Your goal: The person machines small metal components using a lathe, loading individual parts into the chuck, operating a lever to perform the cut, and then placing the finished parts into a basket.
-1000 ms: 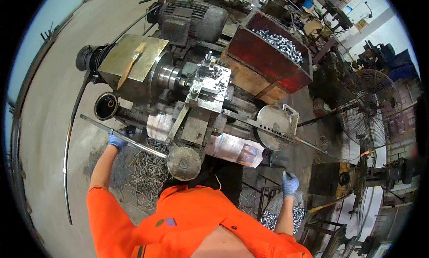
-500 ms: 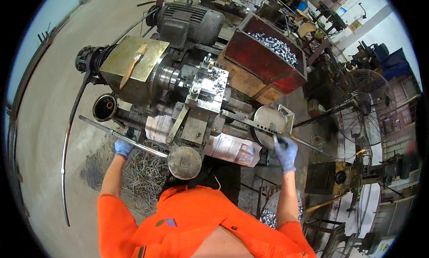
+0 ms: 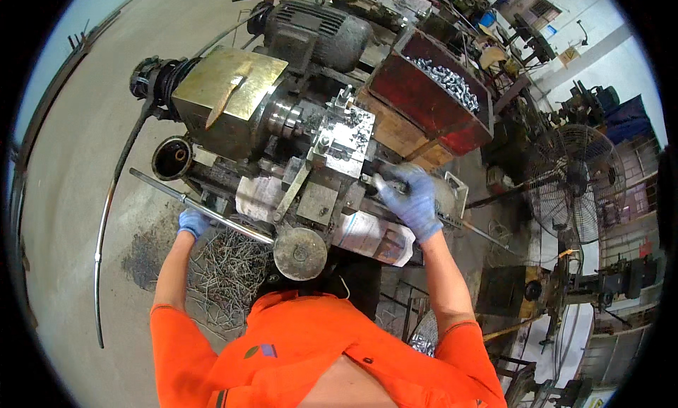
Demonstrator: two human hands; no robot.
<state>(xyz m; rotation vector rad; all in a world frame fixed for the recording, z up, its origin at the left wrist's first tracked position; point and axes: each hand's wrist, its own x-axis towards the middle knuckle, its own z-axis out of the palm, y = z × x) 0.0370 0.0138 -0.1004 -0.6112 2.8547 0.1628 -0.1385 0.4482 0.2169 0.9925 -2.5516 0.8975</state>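
My left hand (image 3: 193, 223), in a blue glove, is at the front left of a lathe-like machine, just below a long metal rod (image 3: 224, 219). Its fingers curl at a dark part of the machine, and what they grip is hidden. My right hand (image 3: 415, 202), also gloved, reaches over the right side of the machine beside the metal tool block (image 3: 344, 144). Thumb and forefinger point toward a small shiny metal end (image 3: 366, 178); motion blur hides whether they hold it. The chuck (image 3: 284, 118) faces the block, which is strewn with dark chips.
A red bin (image 3: 395, 80) of small metal parts stands behind on wood. A brush (image 3: 224, 101) lies on the brass-coloured cover (image 3: 258, 69). The round plate (image 3: 300, 254) juts toward me. Metal shavings (image 3: 229, 277) cover the floor; a large fan (image 3: 575, 175) stands right.
My right hand has left the outer end of the perforated bar and moved left, closer to the tool block. My left hand stays at the front left. The whole view has shifted slightly.
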